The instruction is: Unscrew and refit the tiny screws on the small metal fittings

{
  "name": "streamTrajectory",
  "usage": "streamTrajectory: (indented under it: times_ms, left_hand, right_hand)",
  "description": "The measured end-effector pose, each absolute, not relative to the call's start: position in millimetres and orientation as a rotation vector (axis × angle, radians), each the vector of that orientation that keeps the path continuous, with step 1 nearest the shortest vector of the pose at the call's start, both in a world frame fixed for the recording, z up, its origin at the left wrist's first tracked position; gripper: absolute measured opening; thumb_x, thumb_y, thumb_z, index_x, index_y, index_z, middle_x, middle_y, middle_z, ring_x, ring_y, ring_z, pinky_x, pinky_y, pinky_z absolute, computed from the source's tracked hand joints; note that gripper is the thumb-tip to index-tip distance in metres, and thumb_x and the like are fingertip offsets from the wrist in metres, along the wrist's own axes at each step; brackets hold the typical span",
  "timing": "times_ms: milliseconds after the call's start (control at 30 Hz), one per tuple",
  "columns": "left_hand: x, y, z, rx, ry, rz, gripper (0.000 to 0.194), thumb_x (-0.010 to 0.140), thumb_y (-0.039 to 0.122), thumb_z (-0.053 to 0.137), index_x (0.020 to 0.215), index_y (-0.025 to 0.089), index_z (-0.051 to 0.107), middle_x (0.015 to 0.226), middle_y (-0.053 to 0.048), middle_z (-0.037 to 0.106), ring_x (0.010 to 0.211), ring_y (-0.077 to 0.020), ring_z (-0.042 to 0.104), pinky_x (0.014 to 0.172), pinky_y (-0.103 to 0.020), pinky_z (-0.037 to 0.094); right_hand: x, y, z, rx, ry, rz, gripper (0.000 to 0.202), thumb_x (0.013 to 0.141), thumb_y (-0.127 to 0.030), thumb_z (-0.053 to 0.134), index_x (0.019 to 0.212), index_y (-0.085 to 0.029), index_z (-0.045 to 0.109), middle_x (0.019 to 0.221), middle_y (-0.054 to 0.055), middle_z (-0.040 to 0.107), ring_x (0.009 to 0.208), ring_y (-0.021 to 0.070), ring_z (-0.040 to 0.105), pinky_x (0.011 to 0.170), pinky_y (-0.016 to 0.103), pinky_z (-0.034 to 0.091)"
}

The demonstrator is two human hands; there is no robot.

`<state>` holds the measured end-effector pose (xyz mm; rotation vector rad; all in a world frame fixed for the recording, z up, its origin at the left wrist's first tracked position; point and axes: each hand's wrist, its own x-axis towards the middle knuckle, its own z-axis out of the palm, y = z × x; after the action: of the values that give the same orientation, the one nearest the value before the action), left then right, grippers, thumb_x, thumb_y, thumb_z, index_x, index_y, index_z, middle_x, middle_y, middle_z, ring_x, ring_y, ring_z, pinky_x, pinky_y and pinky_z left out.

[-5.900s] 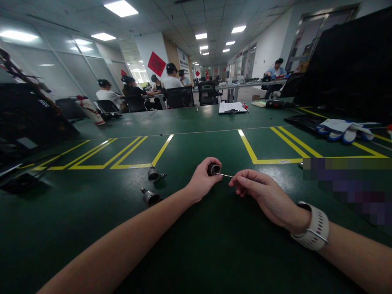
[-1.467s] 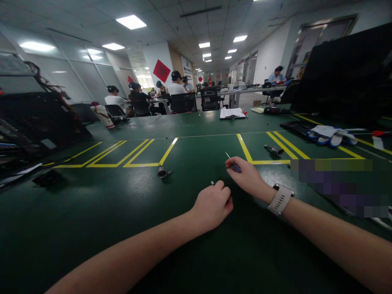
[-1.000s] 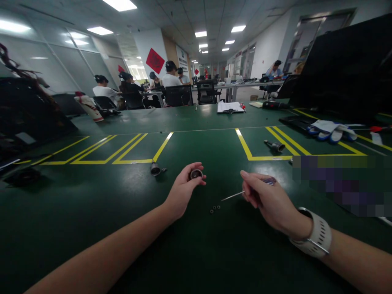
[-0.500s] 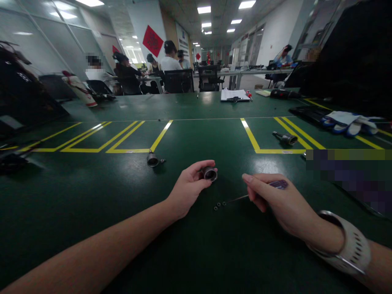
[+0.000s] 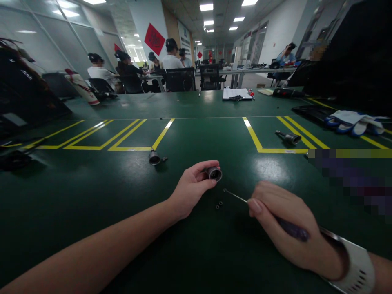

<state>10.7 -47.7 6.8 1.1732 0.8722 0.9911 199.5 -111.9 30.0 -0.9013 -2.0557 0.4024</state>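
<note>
My left hand (image 5: 194, 185) holds a round metal cup-shaped part (image 5: 214, 174) by its rim, its hollow side facing me. My right hand (image 5: 284, 224) is closed around the dark purple handle of a thin screwdriver-like tool (image 5: 237, 197). One small ring (image 5: 225, 190) sits at the tool's tip, just below and right of the metal part. Two more small rings (image 5: 219, 205) lie on the green table below the tip.
A second metal cup (image 5: 154, 157) with small rings (image 5: 164, 159) stands at left. Another metal part with a stem (image 5: 288, 138) lies at right. Farther off are a clipboard (image 5: 237, 94), gloves (image 5: 353, 121), a bottle (image 5: 82, 87) and seated people.
The tool's tip has lifted off the table with a small ring at it and moved up toward the metal part. My right hand has turned and moved lower and to the right.
</note>
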Motion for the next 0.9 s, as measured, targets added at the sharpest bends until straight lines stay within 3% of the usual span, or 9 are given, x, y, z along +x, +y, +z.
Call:
streamTrajectory:
  times_ms: [233, 900]
  left_hand:
    - [12.4, -51.8, 11.9, 1.176, 0.876, 0.982, 0.042, 0.064, 0.001, 0.062, 0.103, 0.017, 0.063, 0.107, -0.005, 0.066, 0.102, -0.0189, 0.059, 0.093, -0.035, 0.043]
    - [17.1, -54.7, 11.2, 1.288, 0.997, 0.985, 0.024, 0.071, 0.009, 0.059, 0.094, 0.013, 0.063, 0.097, -0.008, 0.068, 0.096, -0.0223, 0.063, 0.089, -0.041, 0.049]
  right_hand:
    - [197.8, -113.7, 30.9, -0.82, -2.175, 0.432, 0.017, 0.088, -0.011, 0.045, 0.078, -0.014, 0.058, 0.069, 0.005, 0.056, 0.065, 0.0155, 0.047, 0.058, 0.031, 0.037]
    - [196.1, -112.6, 27.8, -0.863, -2.267, 0.362, 0.017, 0.09, -0.015, 0.045, 0.081, -0.013, 0.06, 0.073, 0.005, 0.058, 0.068, 0.0167, 0.047, 0.06, 0.031, 0.037]
